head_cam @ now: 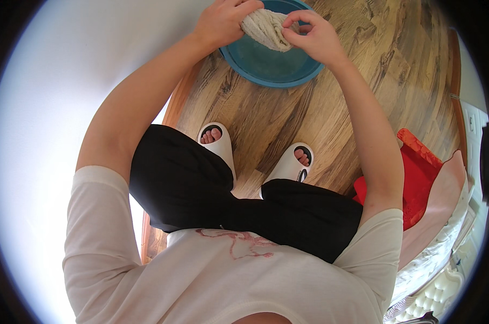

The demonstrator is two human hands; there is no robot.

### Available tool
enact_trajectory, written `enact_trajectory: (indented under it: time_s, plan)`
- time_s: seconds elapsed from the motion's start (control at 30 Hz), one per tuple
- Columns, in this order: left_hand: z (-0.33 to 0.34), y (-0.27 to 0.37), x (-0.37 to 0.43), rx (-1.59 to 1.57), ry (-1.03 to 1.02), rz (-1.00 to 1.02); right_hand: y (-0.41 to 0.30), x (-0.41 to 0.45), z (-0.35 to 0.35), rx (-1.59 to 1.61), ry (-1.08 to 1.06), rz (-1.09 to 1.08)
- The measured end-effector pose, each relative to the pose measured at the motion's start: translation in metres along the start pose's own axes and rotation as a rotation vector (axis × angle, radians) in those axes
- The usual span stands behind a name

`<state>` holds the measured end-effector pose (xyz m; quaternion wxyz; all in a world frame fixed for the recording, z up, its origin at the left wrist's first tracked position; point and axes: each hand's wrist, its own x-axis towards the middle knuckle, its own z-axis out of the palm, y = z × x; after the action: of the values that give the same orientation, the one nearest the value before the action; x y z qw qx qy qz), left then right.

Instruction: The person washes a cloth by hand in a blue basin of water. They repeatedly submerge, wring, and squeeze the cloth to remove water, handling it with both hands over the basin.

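A bunched, off-white cloth, perhaps a towel, is stretched between my two hands above a blue basin. My left hand grips its left end from above. At the other end, my right hand pinches the cloth between thumb and index finger. Cloudy water stands in the basin, which rests on the floor at the top of the view. The cloth and hands hide part of the basin's far side.
White slides are on my feet on the wood-look floor. A white wall rises close on the left. To the right lies red fabric beside a bed with a pale pink cover.
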<state>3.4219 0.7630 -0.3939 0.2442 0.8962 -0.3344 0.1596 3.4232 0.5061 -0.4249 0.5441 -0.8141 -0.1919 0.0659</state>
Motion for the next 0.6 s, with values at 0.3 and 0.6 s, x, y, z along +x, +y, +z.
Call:
enact_trajectory:
  time_s: [0.3,0.6]
  plan:
    - [0.003,-0.004,-0.002,0.046,-0.014,0.049,0.005,-0.002,0.000,0.106,-0.042,0.161]
    - [0.006,-0.009,-0.003,0.079,0.005,0.149,0.004,-0.002,-0.008,0.310,-0.064,0.350]
